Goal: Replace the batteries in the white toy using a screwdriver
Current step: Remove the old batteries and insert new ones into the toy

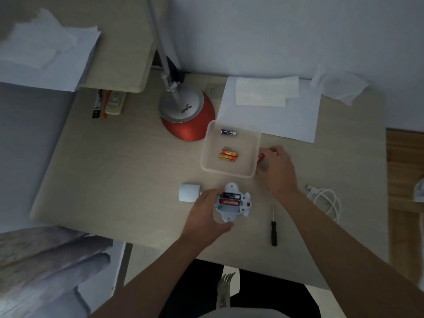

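Note:
The white toy [231, 203] lies upside down near the desk's front edge, its battery bay open with a dark cell and a red cell inside. My left hand [206, 212] grips the toy's left side. My right hand [276, 171] is just right of the white tray [231, 173] and pinches a red battery [261, 157]. In the tray lie two orange batteries [228, 155] and a blue one [228, 132]. The black screwdriver [273, 228] rests on the desk right of the toy. A white cover piece [189, 192] sits left of the toy.
A red and silver lamp base [187, 113] stands behind the tray. White paper and tissue [268, 104] lie at the back right, a coiled white cable [327, 199] at the right. A remote and pens [110, 103] sit under a shelf at the back left.

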`<act>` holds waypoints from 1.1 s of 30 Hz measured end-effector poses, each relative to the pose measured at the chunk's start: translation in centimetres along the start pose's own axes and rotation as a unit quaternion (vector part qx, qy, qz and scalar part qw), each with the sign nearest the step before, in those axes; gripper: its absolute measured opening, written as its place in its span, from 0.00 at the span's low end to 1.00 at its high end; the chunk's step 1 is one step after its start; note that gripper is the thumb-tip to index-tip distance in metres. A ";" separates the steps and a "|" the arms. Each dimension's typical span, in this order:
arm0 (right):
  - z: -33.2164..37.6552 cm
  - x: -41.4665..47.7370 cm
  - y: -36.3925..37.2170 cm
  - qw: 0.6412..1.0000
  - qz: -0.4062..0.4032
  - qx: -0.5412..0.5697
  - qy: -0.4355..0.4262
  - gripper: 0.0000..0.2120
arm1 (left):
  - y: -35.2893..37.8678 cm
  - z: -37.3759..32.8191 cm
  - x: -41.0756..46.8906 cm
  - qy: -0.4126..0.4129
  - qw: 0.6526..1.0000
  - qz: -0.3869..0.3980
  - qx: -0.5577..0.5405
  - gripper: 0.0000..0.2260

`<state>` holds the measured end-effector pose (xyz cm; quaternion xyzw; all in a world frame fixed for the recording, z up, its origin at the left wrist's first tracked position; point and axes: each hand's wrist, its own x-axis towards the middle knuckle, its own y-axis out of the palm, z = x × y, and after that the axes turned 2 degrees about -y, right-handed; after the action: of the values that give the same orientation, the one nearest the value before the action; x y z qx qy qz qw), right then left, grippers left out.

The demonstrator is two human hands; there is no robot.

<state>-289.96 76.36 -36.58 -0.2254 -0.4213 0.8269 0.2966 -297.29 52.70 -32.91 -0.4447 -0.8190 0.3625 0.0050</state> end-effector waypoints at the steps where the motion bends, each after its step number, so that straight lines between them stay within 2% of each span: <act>1: -0.1 0.0 0.1 1.000 0.000 -0.005 -0.008 0.17 | 0.0 0.0 0.0 0.001 1.000 -0.001 0.001 0.32; 6: -0.4 0.0 0.4 1.000 -0.018 0.004 -0.012 0.13 | 0.0 0.0 0.0 0.001 1.000 -0.003 0.001 0.33; 12: -0.4 -0.7 -0.9 0.998 -0.049 0.030 -0.014 0.16 | 0.0 0.2 0.0 0.009 1.000 0.001 -0.003 0.33; 18: 0.2 -3.0 -3.3 0.990 -0.091 0.111 0.000 0.15 | -0.1 0.2 0.0 0.014 1.000 0.004 0.002 0.33; 26: 3.2 -9.4 -4.6 0.964 -0.072 0.253 0.030 0.13 | -0.2 0.1 0.1 0.027 0.999 0.006 0.016 0.32; 30: 4.1 -12.0 -2.9 0.961 -0.068 0.264 0.050 0.10 | -0.2 0.3 0.3 0.041 0.999 0.010 0.020 0.32; 33: 5.1 -13.3 -1.7 0.959 -0.064 0.274 0.033 0.07 | -0.2 0.3 0.4 0.047 0.999 0.012 0.012 0.30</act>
<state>-282.96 65.27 -30.76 -0.1354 -0.1822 0.8818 0.4134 -297.79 52.76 -33.13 -0.4708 -0.8082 0.3511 0.0440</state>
